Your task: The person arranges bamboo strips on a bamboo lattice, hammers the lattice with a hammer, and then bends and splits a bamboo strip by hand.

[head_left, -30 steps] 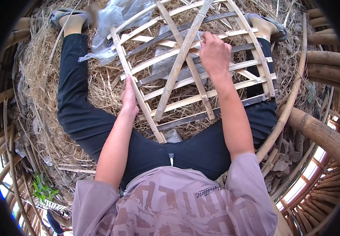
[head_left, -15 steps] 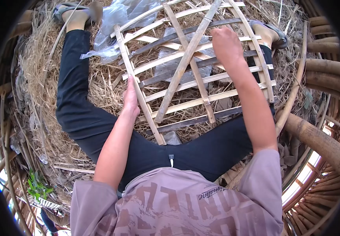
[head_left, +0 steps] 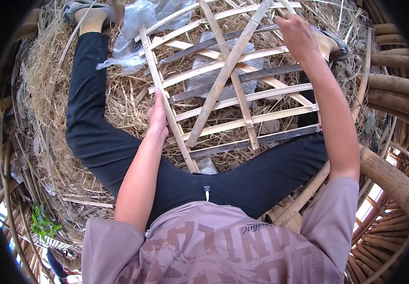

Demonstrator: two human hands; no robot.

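A lattice frame of bamboo strips (head_left: 230,66) lies between my legs, with two long strips crossed over its curved slats. My left hand (head_left: 157,116) is closed on the strip along its left side. At the upper right of the lattice, my right hand (head_left: 297,34) has its fingers curled at the right side strip, near the end of a dark slat. Whether those fingers grip the strip is hidden.
Dry straw (head_left: 124,104) covers the ground. Clear plastic sheeting (head_left: 136,35) lies at the upper left, and a flat grey slab (head_left: 204,78) under the lattice. Thick bamboo poles (head_left: 389,175) curve along the right. Green leaves (head_left: 43,222) show at the lower left.
My right hand has moved right and upward, from a middle slat to the lattice's right side. The lattice has shifted slightly. My left hand has stayed on the left strip.
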